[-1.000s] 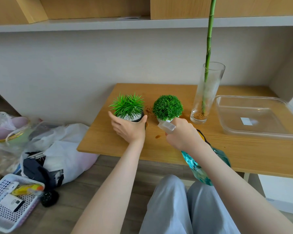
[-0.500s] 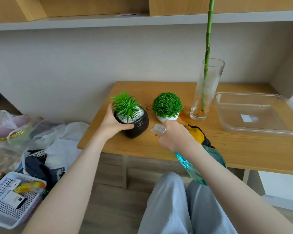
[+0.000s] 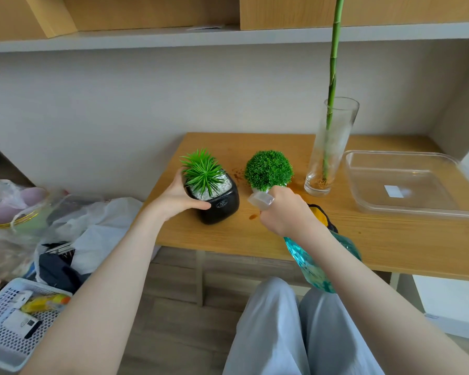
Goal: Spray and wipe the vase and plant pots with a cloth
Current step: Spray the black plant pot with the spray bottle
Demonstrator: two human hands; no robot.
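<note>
A black pot (image 3: 222,205) with a spiky green plant and white pebbles sits tilted on the wooden table (image 3: 390,239). My left hand (image 3: 175,197) grips its left side, thumb across the front. My right hand (image 3: 284,212) holds a teal spray bottle (image 3: 313,262) whose clear nozzle (image 3: 260,199) points left at the black pot. A round bushy plant in a white pot (image 3: 268,169) stands just behind my right hand. A tall glass vase (image 3: 331,150) with a bamboo stalk stands to the right. A yellow cloth (image 3: 320,215) lies partly hidden under my right wrist.
A clear plastic tray (image 3: 406,182) lies at the table's right. Brown spots mark the tabletop near the pots. On the floor at left are plastic bags (image 3: 92,228) and a white basket (image 3: 14,320). A shelf (image 3: 228,36) runs overhead.
My left hand has shifted from the front of the black pot to its left side and tilted it. The spray nozzle has swung left toward the pot.
</note>
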